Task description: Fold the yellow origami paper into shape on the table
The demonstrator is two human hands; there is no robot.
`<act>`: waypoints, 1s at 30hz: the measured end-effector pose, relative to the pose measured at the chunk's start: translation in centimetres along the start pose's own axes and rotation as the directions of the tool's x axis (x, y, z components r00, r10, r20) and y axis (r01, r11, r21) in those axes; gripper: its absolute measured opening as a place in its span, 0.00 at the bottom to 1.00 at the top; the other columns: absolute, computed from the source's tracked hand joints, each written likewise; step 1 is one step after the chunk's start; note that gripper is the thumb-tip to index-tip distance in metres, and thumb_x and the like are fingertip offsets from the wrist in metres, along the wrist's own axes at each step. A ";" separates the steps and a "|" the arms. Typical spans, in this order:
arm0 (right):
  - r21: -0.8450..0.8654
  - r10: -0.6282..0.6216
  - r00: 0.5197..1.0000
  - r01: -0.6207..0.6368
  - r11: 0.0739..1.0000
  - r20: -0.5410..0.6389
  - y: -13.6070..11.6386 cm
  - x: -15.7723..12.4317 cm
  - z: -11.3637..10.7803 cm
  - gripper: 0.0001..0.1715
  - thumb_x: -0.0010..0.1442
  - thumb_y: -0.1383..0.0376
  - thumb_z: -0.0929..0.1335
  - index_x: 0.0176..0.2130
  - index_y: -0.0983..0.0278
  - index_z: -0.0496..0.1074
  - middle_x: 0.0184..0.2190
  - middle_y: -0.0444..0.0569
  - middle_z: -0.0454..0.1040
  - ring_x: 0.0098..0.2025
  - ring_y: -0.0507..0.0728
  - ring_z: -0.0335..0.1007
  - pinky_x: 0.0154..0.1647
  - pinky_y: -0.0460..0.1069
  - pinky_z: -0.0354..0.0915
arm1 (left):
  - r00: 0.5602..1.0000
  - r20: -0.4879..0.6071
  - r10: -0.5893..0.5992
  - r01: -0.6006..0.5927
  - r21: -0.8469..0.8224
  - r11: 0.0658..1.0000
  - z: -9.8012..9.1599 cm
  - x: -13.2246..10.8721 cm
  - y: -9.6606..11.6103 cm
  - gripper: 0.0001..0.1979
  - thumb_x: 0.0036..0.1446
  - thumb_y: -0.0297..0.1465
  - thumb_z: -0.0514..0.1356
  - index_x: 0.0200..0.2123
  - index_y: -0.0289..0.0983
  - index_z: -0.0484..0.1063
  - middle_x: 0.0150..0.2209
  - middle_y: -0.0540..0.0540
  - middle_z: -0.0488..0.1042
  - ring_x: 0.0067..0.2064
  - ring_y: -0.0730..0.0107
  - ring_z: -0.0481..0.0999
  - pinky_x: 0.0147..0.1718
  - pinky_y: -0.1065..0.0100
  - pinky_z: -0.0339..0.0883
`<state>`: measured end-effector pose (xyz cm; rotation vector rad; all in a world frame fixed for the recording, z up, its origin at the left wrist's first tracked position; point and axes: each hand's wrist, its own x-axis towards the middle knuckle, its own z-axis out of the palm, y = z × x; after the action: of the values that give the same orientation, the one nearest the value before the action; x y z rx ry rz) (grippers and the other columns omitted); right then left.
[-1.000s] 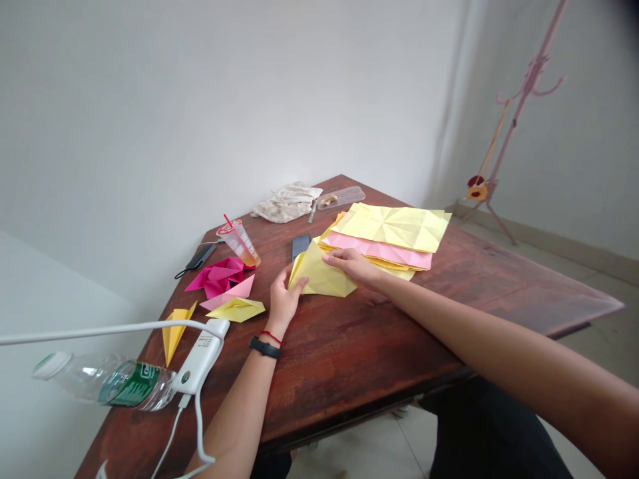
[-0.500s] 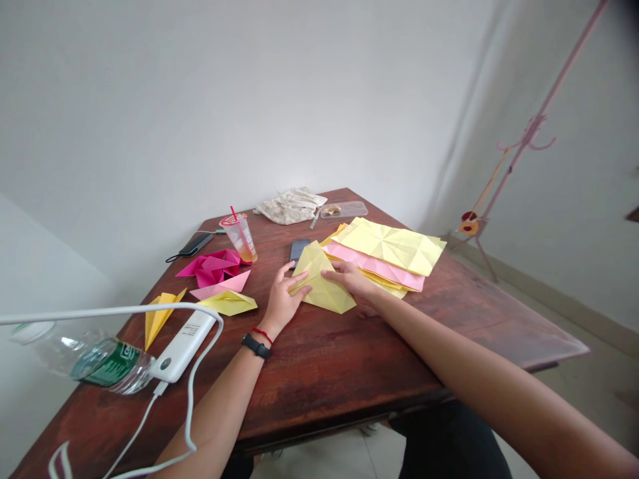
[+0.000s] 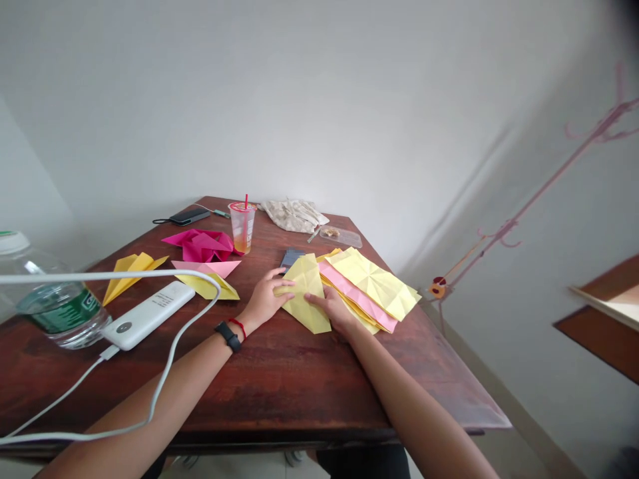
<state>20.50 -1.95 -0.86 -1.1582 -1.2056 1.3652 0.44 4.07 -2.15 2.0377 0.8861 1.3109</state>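
Two bare hands rest on one pale yellow folded paper sheet (image 3: 304,296) near the middle of the dark reddish-brown wooden counter (image 3: 279,379). The fingers are open and pressed flat, gripping nothing: the left hand (image 3: 264,299) on the sheet's left side, the right hand (image 3: 332,314) on its lower right. Just right lies a stack of creased yellow and pink paper sheets (image 3: 364,286). Four folded paper pieces (image 3: 200,245) in magenta, pink and yellow lie toward the left of the frame.

Dark wooden table (image 3: 279,382), and it's packed! Power bank (image 3: 148,315) and water bottle (image 3: 57,309) near the left, phone (image 3: 188,216) and straw cup (image 3: 242,229) beyond, cloth (image 3: 294,216) and clear tray (image 3: 340,236) at the far end, pink folds (image 3: 200,245), yellow folds (image 3: 132,276), and a stack of creased sheets (image 3: 372,283).
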 end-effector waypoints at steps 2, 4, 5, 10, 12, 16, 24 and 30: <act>-0.007 0.010 1.000 -0.010 1.000 -0.004 0.0 -0.1 0.0 0.23 0.50 0.54 0.76 0.45 0.61 0.76 0.43 0.53 0.81 0.42 0.67 0.79 0.47 0.60 0.73 | 0.998 0.027 -0.049 0.050 -0.038 0.998 -0.2 0.1 0.3 0.06 0.51 0.32 0.68 0.33 0.38 0.83 0.46 0.40 0.80 0.49 0.53 0.79 0.54 0.56 0.69; -0.015 0.028 1.000 -0.028 0.999 -0.008 -0.1 -0.1 0.1 0.24 0.50 0.53 0.76 0.44 0.61 0.76 0.43 0.54 0.81 0.42 0.67 0.79 0.48 0.61 0.73 | 0.993 0.072 -0.098 0.104 -0.085 0.991 -0.4 0.2 0.5 0.06 0.51 0.34 0.68 0.30 0.38 0.82 0.38 0.42 0.82 0.41 0.55 0.81 0.48 0.58 0.72; -0.019 0.032 0.999 -0.032 0.999 -0.013 -0.1 -0.1 0.1 0.24 0.50 0.53 0.76 0.45 0.60 0.76 0.43 0.54 0.81 0.42 0.67 0.79 0.48 0.61 0.73 | 0.989 0.088 -0.119 0.129 -0.106 0.986 -0.4 0.2 0.6 0.07 0.51 0.35 0.68 0.30 0.38 0.82 0.35 0.43 0.83 0.39 0.56 0.81 0.46 0.59 0.73; -0.035 0.030 0.999 -0.030 0.999 -0.018 -0.3 -0.2 0.3 0.26 0.50 0.51 0.76 0.45 0.59 0.75 0.44 0.54 0.81 0.45 0.69 0.78 0.46 0.61 0.74 | 0.982 0.108 -0.154 0.170 -0.171 0.970 -0.2 0.0 0.5 0.10 0.49 0.38 0.68 0.31 0.38 0.83 0.35 0.44 0.84 0.38 0.55 0.82 0.44 0.61 0.73; -0.031 0.031 0.999 -0.032 0.999 -0.013 -0.4 -0.2 0.4 0.27 0.51 0.49 0.75 0.47 0.59 0.75 0.45 0.55 0.81 0.46 0.69 0.78 0.46 0.60 0.74 | 0.984 0.102 -0.145 0.162 -0.189 0.969 -0.1 0.0 0.4 0.10 0.48 0.37 0.69 0.31 0.38 0.83 0.35 0.44 0.84 0.38 0.55 0.82 0.44 0.61 0.73; 0.023 0.043 0.997 -0.042 0.999 -0.058 0.0 0.1 0.3 0.30 0.58 0.42 0.68 0.49 0.60 0.74 0.44 0.56 0.81 0.48 0.68 0.77 0.46 0.59 0.73 | 0.986 0.093 -0.136 0.152 -0.191 0.970 0.0 0.0 0.3 0.08 0.49 0.35 0.68 0.33 0.39 0.84 0.36 0.44 0.84 0.39 0.54 0.82 0.44 0.61 0.73; 0.022 0.056 0.995 -0.054 0.998 -0.086 0.6 0.4 0.1 0.38 0.62 0.39 0.60 0.55 0.62 0.71 0.45 0.57 0.80 0.49 0.68 0.78 0.47 0.60 0.73 | 0.993 0.076 -0.089 0.101 -0.172 0.980 0.3 -0.2 0.3 0.07 0.49 0.33 0.68 0.33 0.40 0.83 0.37 0.44 0.84 0.39 0.56 0.82 0.43 0.63 0.73; -0.049 0.007 0.996 -0.011 0.999 -0.088 0.3 0.2 0.0 0.37 0.63 0.38 0.60 0.56 0.59 0.73 0.44 0.56 0.81 0.48 0.68 0.78 0.49 0.60 0.72 | 0.990 0.110 -0.089 0.101 -0.107 0.989 0.3 -0.3 0.3 0.08 0.52 0.36 0.67 0.33 0.39 0.83 0.37 0.44 0.84 0.39 0.56 0.82 0.45 0.62 0.73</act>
<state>20.45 -1.78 -1.21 -1.2472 -1.1778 1.2840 0.74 3.59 -2.20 1.9342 0.8324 1.1654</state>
